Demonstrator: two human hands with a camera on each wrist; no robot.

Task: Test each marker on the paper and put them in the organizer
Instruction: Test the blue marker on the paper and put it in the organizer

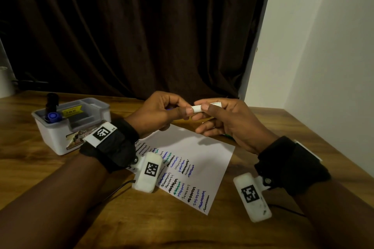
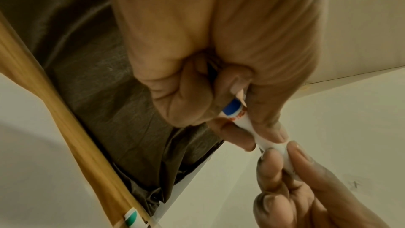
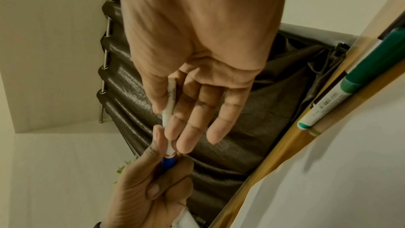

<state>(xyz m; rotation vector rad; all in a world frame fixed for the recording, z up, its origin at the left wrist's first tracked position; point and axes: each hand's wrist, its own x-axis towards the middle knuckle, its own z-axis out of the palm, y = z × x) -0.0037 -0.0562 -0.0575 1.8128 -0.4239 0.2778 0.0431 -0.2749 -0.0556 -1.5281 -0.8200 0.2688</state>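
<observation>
Above the paper (image 1: 188, 147), left hand (image 1: 159, 111) grips the blue cap (image 2: 232, 107), right hand (image 1: 226, 121) pinches the marker (image 1: 197, 108) barrel (cap seated); next move, by judgement: pull apart.

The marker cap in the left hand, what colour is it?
Blue. The cap shows best in the left wrist view, gripped by the left hand.

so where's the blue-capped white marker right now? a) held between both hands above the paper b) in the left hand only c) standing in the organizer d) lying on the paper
a: the left hand grips the blue cap end and the right hand pinches the white barrel of the marker, held above the paper.
</observation>
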